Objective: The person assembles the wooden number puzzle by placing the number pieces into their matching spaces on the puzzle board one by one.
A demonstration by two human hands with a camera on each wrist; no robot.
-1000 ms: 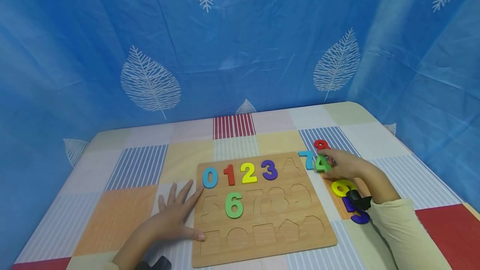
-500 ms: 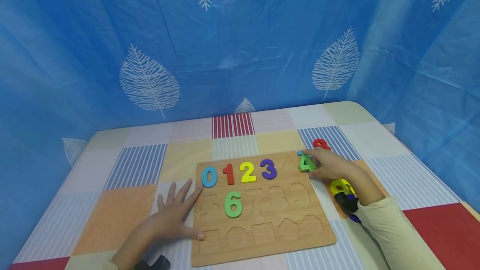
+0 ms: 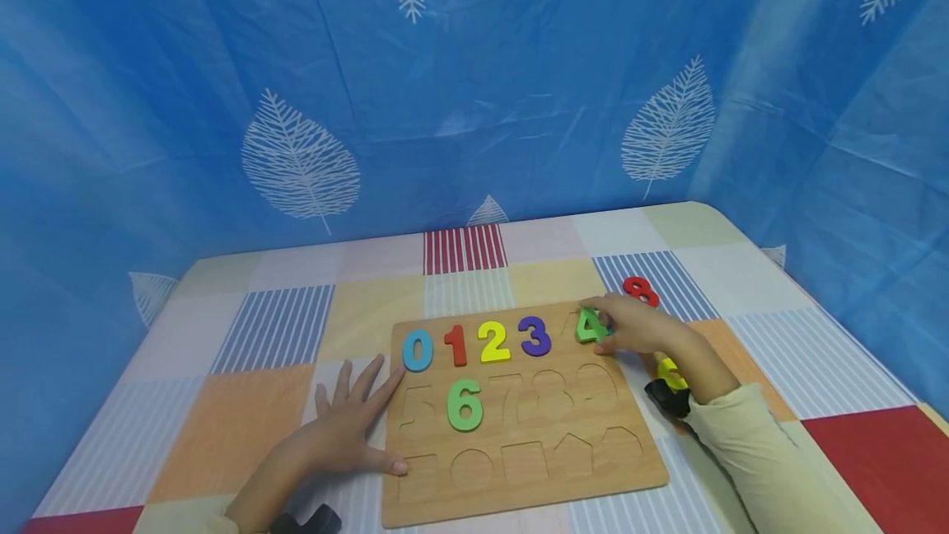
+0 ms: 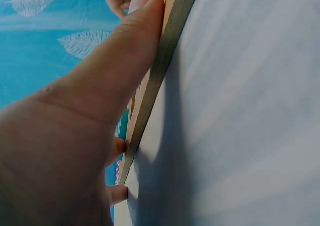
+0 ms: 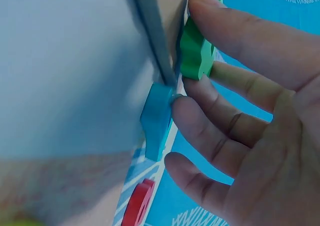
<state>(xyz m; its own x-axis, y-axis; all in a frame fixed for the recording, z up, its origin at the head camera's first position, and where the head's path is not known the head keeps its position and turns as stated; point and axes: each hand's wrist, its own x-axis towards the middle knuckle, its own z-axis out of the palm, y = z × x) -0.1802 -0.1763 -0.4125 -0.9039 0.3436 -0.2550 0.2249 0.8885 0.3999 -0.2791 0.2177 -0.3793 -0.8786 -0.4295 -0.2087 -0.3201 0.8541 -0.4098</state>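
Fingers of the R hand pinched a bright green number-4 piece at the top R corner of a light-brown wooden puzzle board, partly over the top row's last outline; couldn't tell if it touched the wood. L hand lay w/ fingers spread wide, thumb on the board's L edge. Blue 0, red 1, yellow 2 & purple 3 pcs sat in the top row, light green 6 in the 2nd. Blue 7 was just beside the board, nr the R fingertips; red 8 lay on the patchwork-covered desk.
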